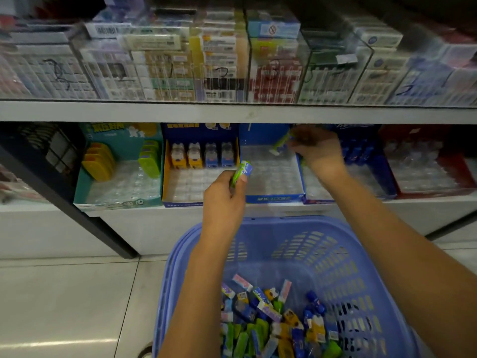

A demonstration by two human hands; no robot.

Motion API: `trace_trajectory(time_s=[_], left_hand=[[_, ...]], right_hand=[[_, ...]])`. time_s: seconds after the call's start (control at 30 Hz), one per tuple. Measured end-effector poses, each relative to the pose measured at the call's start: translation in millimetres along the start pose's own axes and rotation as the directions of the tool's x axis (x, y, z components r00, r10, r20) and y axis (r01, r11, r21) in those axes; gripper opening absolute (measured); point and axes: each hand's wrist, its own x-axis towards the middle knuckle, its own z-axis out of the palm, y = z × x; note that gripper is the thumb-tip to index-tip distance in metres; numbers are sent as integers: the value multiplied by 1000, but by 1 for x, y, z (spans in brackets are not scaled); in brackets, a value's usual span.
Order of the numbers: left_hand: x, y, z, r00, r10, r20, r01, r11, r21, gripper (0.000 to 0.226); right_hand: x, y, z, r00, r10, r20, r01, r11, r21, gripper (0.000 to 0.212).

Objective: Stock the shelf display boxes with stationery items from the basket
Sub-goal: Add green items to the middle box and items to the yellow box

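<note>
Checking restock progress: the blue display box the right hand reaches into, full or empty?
Almost empty: the blue display box shows bare clear tray slots; the right hand pinches one green item over its back.

The white shelf [154,211] carries a teal box [82,186], yellow-sided box [166,174], blue box [275,198], dark-blue box [387,177] and red box [438,193], side by side.

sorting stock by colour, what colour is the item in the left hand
The item in the left hand is green with a white-blue end; head view.
</note>
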Motion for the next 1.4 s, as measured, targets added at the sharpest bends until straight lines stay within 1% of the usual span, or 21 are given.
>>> trace_trajectory(time_s=[0.07, 0.17, 0.27, 0.4, 0.47, 0.6, 0.7, 0.73, 0.8, 0.83, 0.87, 0.9, 0.93, 1.0, 1.03, 1.07, 1.13, 1.2, 1.27, 1.3, 1.4], left_hand=[[0, 8, 9, 998, 19, 52, -24, 996, 83, 29], [1, 11, 21, 991, -57, 120, 42, 992, 123, 34], [4, 11, 24, 988, -112, 104, 102, 990, 101, 36], [6, 8, 24, 978, -185, 101, 182, 983, 38, 36], [8, 8, 23, 972, -213, 101, 212, 977, 20, 36], [13, 9, 25, 960, -256, 115, 255, 967, 31, 34], [14, 9, 24, 953, -277, 121, 275, 961, 26, 35], [14, 9, 23, 954, -274, 121, 275, 961, 11, 37], [11, 8, 20, 965, -239, 105, 245, 968, -48, 35], [8, 7, 20, 974, -207, 91, 214, 973, -81, 31], [6, 6, 19, 982, -171, 74, 179, 978, -106, 25], [3, 6, 19, 988, -143, 61, 150, 981, -124, 20], [1, 6, 19, 991, -122, 58, 129, 982, -135, 18], [-1, 6, 19, 994, -82, 72, 91, 985, -144, 21], [0, 7, 20, 994, -65, 85, 77, 987, -144, 21], [-1, 8, 21, 994, -55, 91, 67, 988, -136, 20], [-2, 9, 22, 997, -39, 65, 44, 996, -77, 19], [-4, 10, 24, 999, -19, 50, 17, 999, 41, 29], [-8, 8, 27, 991, 28, 132, -57, 972, 226, 41], [-9, 7, 30, 978, 52, 201, -117, 937, 329, 42], [-15, 4, 36, 922, 35, 386, -248, 818, 518, 47]], right_hand=[[18, 0, 14, 998, -56, 40, 59, 995, -76, 25], [36, 2, 37, 989, -116, 94, 127, 985, -116, 29], [50, 5, 55, 982, -148, 117, 173, 956, -238, 39], [67, 13, 70, 948, -53, 313, 166, 923, -346, 37], [70, 17, 74, 939, -33, 341, 162, 920, -357, 33], [65, 20, 80, 962, -21, 272, 99, 956, -277, 27], [59, 17, 77, 966, -8, 260, 85, 954, -287, 25], [55, 14, 75, 968, -11, 252, 85, 954, -286, 24], [43, 6, 66, 984, -40, 174, 87, 959, -269, 15], [33, 3, 59, 989, -37, 146, 66, 978, -198, 8], [22, -2, 51, 985, 10, 171, 2, 998, -70, 3], [10, -7, 42, 960, 65, 271, -84, 994, 62, 3], [-2, -11, 33, 912, 83, 401, -150, 979, 138, 6], [-22, -15, 17, 814, 58, 578, -146, 984, 107, 11], [-28, -16, 12, 793, 46, 608, -126, 988, 91, 11], [-31, -17, 9, 794, 42, 607, -112, 991, 78, 11], [-28, -19, 7, 834, 39, 550, -93, 993, 70, 13], [-15, -19, 9, 913, 64, 402, -107, 991, 85, 15], [3, -16, 16, 979, 43, 199, -50, 998, 31, 19], [12, -15, 22, 990, 10, 142, -4, 999, -38, 20], [29, -9, 46, 984, -45, 174, 74, 984, -163, 22]])
